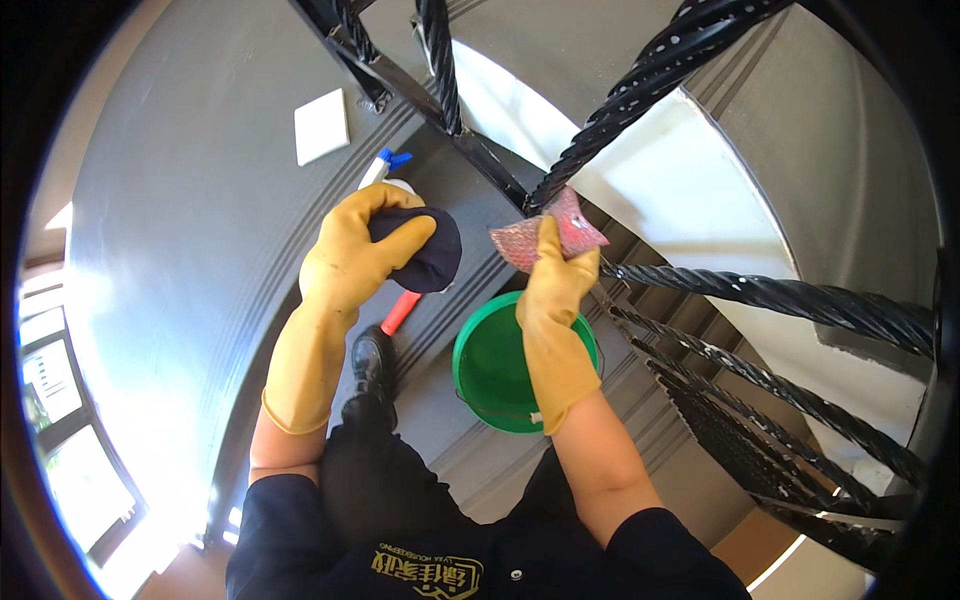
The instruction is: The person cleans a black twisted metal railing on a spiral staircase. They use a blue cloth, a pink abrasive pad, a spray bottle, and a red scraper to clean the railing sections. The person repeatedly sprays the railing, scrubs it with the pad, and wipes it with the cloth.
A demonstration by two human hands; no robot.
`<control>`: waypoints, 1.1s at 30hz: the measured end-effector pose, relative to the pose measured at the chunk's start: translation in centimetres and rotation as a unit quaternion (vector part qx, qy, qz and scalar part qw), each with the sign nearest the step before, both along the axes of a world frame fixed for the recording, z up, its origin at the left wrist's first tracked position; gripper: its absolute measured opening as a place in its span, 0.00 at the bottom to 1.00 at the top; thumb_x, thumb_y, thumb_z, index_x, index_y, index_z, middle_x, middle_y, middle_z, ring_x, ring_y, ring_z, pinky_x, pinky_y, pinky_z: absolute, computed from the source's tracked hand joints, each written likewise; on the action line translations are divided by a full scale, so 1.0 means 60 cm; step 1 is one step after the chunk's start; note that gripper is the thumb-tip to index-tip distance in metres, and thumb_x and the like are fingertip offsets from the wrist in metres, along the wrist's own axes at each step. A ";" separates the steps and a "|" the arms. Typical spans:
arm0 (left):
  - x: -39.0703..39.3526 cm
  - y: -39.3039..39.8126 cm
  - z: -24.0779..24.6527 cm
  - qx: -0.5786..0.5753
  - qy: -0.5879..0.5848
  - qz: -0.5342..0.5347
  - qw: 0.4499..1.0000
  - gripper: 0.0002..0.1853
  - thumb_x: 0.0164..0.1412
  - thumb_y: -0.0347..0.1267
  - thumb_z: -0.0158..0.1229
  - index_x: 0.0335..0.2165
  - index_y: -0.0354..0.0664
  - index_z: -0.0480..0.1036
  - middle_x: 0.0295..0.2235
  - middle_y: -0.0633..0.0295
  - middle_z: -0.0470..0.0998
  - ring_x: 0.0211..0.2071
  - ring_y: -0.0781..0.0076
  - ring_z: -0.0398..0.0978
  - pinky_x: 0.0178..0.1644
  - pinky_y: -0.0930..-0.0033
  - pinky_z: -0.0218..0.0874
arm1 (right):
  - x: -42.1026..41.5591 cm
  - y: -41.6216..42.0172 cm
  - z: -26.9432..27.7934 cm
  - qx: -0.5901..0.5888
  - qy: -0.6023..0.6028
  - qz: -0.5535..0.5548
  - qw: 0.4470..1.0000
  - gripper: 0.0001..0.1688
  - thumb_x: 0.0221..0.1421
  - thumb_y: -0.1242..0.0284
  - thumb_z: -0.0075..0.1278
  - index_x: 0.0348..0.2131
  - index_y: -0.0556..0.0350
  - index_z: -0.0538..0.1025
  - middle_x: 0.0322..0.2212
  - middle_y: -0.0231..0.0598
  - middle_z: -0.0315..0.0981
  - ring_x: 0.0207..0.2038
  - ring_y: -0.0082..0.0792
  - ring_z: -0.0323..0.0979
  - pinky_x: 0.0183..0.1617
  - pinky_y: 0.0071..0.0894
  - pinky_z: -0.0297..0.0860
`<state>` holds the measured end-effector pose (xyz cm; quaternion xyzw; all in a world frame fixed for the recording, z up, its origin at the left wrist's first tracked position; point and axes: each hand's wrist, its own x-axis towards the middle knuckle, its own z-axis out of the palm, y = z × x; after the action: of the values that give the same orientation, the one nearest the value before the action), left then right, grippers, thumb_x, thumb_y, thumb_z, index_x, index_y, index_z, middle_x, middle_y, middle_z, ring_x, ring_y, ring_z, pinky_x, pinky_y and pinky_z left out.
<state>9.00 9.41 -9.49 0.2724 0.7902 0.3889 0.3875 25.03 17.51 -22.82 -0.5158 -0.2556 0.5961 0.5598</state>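
Both hands wear yellow rubber gloves. My left hand grips a bunched dark cloth, thumb across its front. My right hand holds a pink mesh scouring pad at the foot of a black twisted metal baluster, where it meets the bottom rail. Whether the pad touches the metal I cannot tell. Below and partly behind my right forearm stands a green bucket with a wire handle. A spray bottle with a blue trigger is partly hidden behind my left hand, and a red handle shows beneath the cloth.
A white square pad lies on a grey stair tread at the upper left. More twisted balusters fan out on the right, beside a curved white surface. My black shoe rests on a step near the red handle. Bright windows stand at far left.
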 end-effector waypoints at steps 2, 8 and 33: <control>-0.025 0.020 -0.026 0.038 0.072 -0.054 0.995 0.13 0.54 0.34 0.68 0.37 0.40 0.79 0.29 0.66 0.79 0.28 0.80 0.74 0.35 0.75 0.67 | -0.020 0.007 -0.005 0.040 0.018 -0.026 0.999 0.11 0.56 0.83 0.61 0.40 0.58 0.76 0.35 0.33 0.79 0.34 0.24 0.75 0.39 0.28 0.73; -0.028 0.109 -0.055 0.069 0.029 -0.178 0.981 0.13 0.54 0.32 0.67 0.38 0.40 0.78 0.29 0.67 0.79 0.28 0.80 0.75 0.31 0.75 0.68 | -0.050 0.027 -0.106 0.113 -0.178 -0.115 0.971 0.14 0.51 0.78 0.67 0.38 0.60 0.78 0.32 0.34 0.78 0.34 0.24 0.74 0.43 0.27 0.72; -0.007 -0.030 -0.167 0.048 -0.040 -0.218 0.974 0.12 0.55 0.22 0.65 0.40 0.33 0.78 0.37 0.63 0.81 0.39 0.77 0.77 0.48 0.74 0.68 | 0.004 0.019 -0.029 0.134 0.101 0.042 0.985 0.08 0.58 0.75 0.60 0.36 0.63 0.81 0.27 0.31 0.78 0.27 0.21 0.70 0.32 0.25 0.68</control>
<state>8.60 7.64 -19.49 0.4400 0.6763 0.3430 0.4810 25.26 18.66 -24.56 -0.3620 -0.2971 0.6281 0.6215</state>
